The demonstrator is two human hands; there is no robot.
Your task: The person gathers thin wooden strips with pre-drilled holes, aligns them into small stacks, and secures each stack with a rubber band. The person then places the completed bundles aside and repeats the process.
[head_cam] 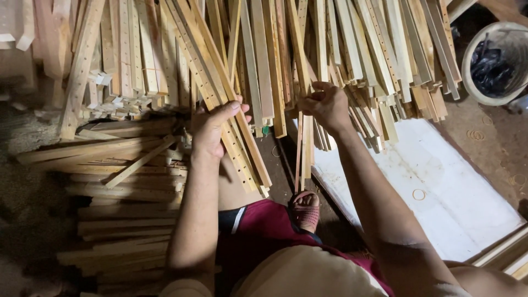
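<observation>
Dark red shorts (264, 231) sit nearest. Right hand (325, 105) pinches 1 thin pale wooden slat (299, 154) hanging upright; left hand (212, 129) wraps a bundle of drilled wooden strips (234, 137). Judging by the loose leaning pile of pale wooden slats (330, 49), tugging could topple pieces. Both forearms reach forward, elbows bent.

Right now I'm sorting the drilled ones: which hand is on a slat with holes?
The left hand: it grips a slat with a row of holes; the thin strip under the right hand looks plain.
</observation>
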